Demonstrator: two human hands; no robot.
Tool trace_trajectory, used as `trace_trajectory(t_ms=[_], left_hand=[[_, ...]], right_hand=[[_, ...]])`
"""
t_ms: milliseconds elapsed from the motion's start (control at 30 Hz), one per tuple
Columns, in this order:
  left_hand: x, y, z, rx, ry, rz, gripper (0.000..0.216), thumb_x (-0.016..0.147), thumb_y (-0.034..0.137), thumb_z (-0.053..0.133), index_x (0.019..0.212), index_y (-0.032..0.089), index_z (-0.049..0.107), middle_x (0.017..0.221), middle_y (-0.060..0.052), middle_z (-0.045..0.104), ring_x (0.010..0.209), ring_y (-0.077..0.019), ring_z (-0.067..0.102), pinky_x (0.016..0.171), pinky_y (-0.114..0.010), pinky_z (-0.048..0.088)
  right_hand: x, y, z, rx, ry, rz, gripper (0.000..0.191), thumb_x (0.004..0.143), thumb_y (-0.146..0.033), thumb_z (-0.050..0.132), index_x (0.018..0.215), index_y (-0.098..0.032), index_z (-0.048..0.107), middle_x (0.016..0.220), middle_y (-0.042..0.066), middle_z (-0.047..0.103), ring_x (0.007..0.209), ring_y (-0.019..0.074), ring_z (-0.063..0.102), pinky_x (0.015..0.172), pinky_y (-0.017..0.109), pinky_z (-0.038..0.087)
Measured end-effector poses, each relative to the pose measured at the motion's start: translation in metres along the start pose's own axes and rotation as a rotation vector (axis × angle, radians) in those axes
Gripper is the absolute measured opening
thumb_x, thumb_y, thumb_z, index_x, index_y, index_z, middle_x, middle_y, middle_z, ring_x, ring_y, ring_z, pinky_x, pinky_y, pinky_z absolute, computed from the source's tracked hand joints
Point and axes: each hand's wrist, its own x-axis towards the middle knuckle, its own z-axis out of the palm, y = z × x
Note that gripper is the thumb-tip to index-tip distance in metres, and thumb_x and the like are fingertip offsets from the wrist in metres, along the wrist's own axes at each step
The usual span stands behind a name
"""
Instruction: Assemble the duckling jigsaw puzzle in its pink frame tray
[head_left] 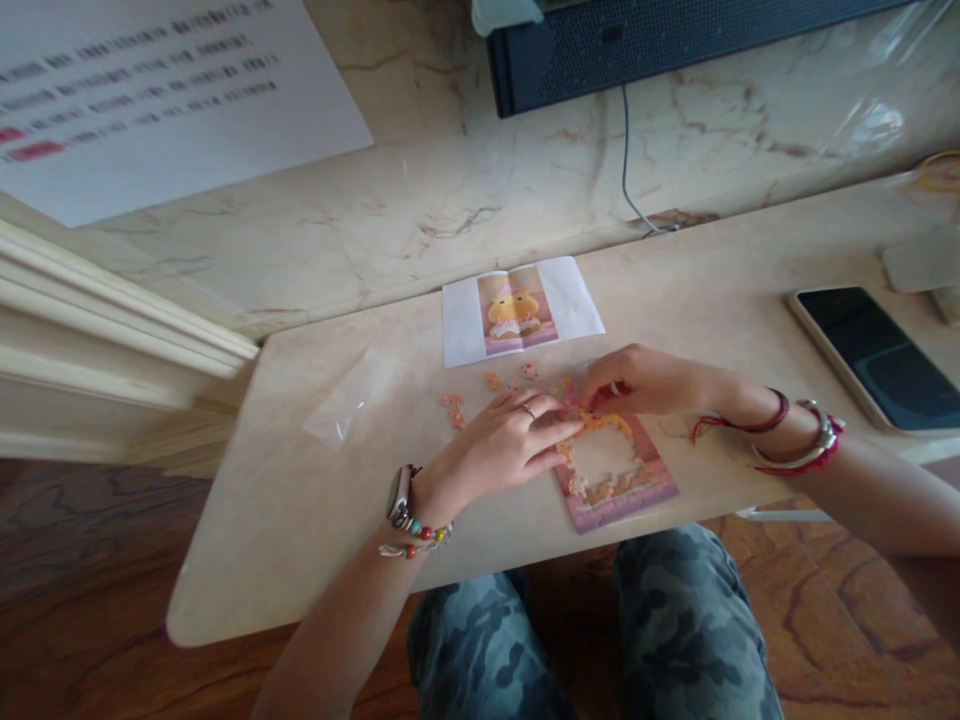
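A partly assembled jigsaw puzzle (pixel 654 480) lies near the table's front edge, its pink and purple border joined around a bare middle. My left hand (pixel 514 440) rests on its upper left side, fingers stretched out and slightly spread. At the puzzle's top edge, my right hand (pixel 626 380) has its fingers curled in a pinch; whatever is between the fingertips is hidden. Loose orange puzzle pieces (pixel 454 409) lie left of the puzzle, with more pieces (pixel 529 370) just beyond my left hand. Behind them is a creased sheet with a printed yellow cartoon figure (pixel 513 312).
A clear plastic bag (pixel 349 405) lies on the table (pixel 255 540) at left. At right is a phone (pixel 885 355), with a pale flat object (pixel 922 262) behind it. A cable (pixel 625 160) hangs from a dark device (pixel 675 45) against the marbled wall.
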Motion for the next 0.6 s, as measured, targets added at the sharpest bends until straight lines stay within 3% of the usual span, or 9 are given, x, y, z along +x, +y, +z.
trace_trajectory(t_ms=[267,600], left_hand=[[0.000,-0.002,0.002,0.007,-0.012,-0.010,0.033,0.084,0.033,0.050,0.115,0.022,0.052,0.111,-0.006,0.053,0.106,-0.0192,0.047,0.094,-0.039,0.039],[-0.002,-0.001,0.002,0.054,-0.013,0.000,0.032,0.084,0.034,0.048,0.115,0.026,0.053,0.111,-0.006,0.053,0.108,-0.0208,0.047,0.092,-0.040,0.040]], right_hand=[[-0.007,-0.006,0.005,-0.155,0.010,-0.026,0.014,0.076,-0.020,0.055,0.088,-0.017,0.062,0.085,0.003,0.058,0.073,0.0115,0.053,0.068,0.023,0.041],[-0.006,-0.007,0.013,-0.156,0.042,-0.029,0.013,0.079,-0.025,0.052,0.081,-0.017,0.063,0.083,0.004,0.059,0.073,0.0121,0.054,0.066,0.023,0.042]])
